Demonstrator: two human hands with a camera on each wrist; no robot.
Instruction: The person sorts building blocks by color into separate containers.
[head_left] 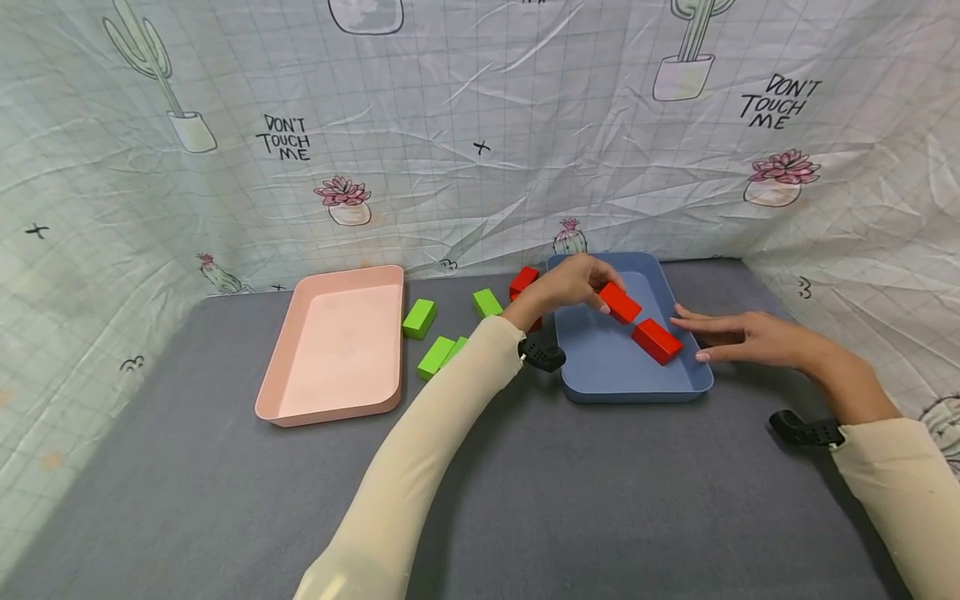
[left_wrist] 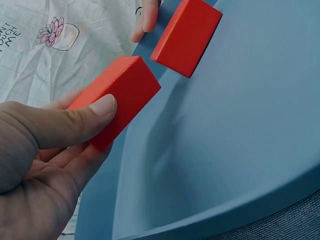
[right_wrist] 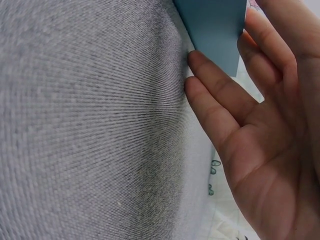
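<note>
My left hand (head_left: pixel 576 282) pinches a red block (head_left: pixel 619 302) between thumb and fingers, over the blue tray (head_left: pixel 600 362). In the left wrist view, the thumb lies across the near face of this block (left_wrist: pixel 131 87). A second red block (head_left: pixel 657 342) is in the tray's right half, just past the held one. My right hand (head_left: pixel 757 337) is at the tray's right side, its fingers extended and fingertips right at the rim. From the right wrist view, two fingertips (right_wrist: pixel 200 62) reach low by the tray wall (right_wrist: pixel 215 30), close over the grey cloth.
Left of the blue tray, several green blocks (head_left: pixel 419 318) lie on the grey cloth (head_left: pixel 225 500). Red blocks (head_left: pixel 522 281) show behind my left wrist, partly hidden. A pink tray (head_left: pixel 330 350) stands farther left. A printed curtain (head_left: pixel 450 108) hangs behind.
</note>
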